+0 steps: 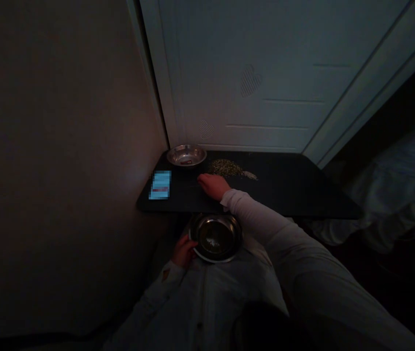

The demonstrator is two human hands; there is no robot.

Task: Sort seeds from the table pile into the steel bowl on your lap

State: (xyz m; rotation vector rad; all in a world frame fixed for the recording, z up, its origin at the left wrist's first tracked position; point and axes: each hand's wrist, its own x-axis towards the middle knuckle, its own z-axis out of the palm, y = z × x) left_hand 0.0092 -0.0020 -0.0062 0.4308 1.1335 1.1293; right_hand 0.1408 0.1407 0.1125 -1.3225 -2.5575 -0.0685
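- At the far left we had a plain wall (65,146), dim, with a faint reddish cast near the table.
- Next came a bright blue rectangle (160,185), blurred into blocks, on the left end of the dark table (284,192); we could not tell what it showed.
- Our left hand (183,252) was closed on the left rim of the lower bowl, below the table's near edge.
- Above it, the upper bowl (187,166) stood upright on the table near the back-left corner. It was shiny metal, and something small and reddish-brown showed in its bottom — too dim for us to name.
- Our right hand (215,186) was over the table, just in front of the seed-like pile, its fingers drawn together and pointing left. We could not tell whether they pinched anything.
- The lower bowl (213,260), also metal, was over our lap, between our body and the table, with a small bright patch inside; we could not tell whether that was contents or glare.
- The seed-like pile (225,167), greenish-brown and loose, lay on the table to the right of the upper bowl.
- A smaller, paler pile (250,174) touched its right end.
- Behind the table we faced a pale door-like panel (284,44) with striped hearts and grooved lines.
- At the far right, beyond the table, we saw whitish fabric (393,180) — folded and dim.
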